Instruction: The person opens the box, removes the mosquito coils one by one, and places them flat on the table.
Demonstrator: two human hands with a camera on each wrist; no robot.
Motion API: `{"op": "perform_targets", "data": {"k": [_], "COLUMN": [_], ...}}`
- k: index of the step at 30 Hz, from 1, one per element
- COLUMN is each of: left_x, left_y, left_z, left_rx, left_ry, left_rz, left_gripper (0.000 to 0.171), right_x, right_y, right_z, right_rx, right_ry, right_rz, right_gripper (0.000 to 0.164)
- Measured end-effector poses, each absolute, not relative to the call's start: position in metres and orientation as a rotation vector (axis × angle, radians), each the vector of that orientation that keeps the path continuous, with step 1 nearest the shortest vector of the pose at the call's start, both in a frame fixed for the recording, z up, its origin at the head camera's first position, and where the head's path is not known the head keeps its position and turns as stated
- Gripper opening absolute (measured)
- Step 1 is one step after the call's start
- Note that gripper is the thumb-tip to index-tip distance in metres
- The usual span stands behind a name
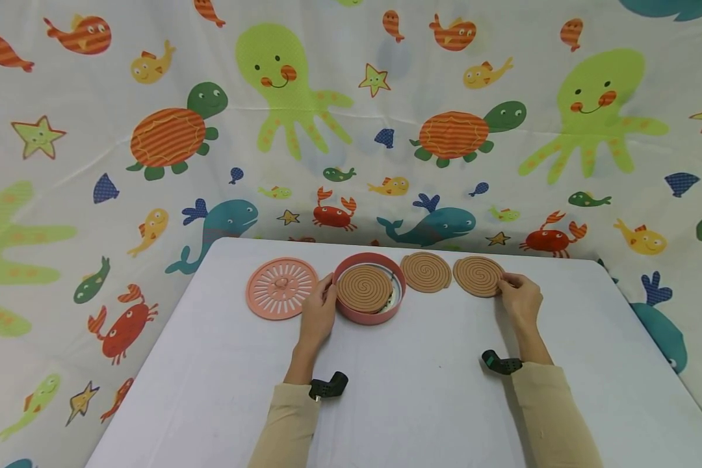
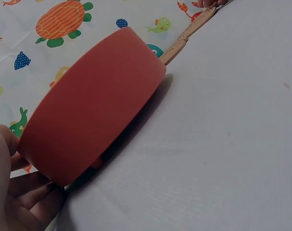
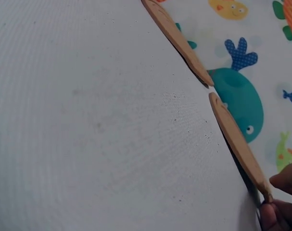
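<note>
My left hand (image 1: pixel 318 313) grips the left side of a round red mosquito coil box (image 1: pixel 370 319). A brown spiral mosquito coil (image 1: pixel 364 288) lies inside it, leaving part of the patterned bottom showing on the right. In the left wrist view, the box's smooth outer wall (image 2: pixel 93 106) fills the middle, with fingers (image 2: pixel 37 198) at its lower end. Over on the right, my right hand (image 1: pixel 522 300) pinches the right edge of another coil (image 1: pixel 477 276) between thumb and fingers. Between that coil and the box is a further coil (image 1: pixel 426 272), untouched by either hand.
A pink slotted lid (image 1: pixel 282 283) with a small knob lies left of the box, close by the left hand. Everything stands near the back edge of a white table (image 1: pixel 409 390). Behind hangs a curtain (image 1: pixel 351 175) printed with sea animals.
</note>
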State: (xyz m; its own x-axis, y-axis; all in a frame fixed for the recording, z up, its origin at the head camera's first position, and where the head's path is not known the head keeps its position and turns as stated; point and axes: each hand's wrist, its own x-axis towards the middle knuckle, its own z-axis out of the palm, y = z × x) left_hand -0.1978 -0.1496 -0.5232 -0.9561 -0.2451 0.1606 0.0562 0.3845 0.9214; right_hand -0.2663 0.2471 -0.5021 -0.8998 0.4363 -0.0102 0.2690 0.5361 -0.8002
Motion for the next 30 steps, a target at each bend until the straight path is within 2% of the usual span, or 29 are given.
{"op": "perform_targets", "data": {"k": [30], "left_x": [-0.1982], "left_y": [-0.1488], "left_z": [-0.5227], "left_rx": [0.161], "left_ry": [-2.368], "left_rz": [-1.595], "left_gripper": [0.043], "right_x": [-0.2655], "right_y": [0.2550], "right_z": [-0.4956], "right_rx": [-0.593], "right_ry": [-2.604], "right_rz": [1.268], "right_gripper": [0.041]}}
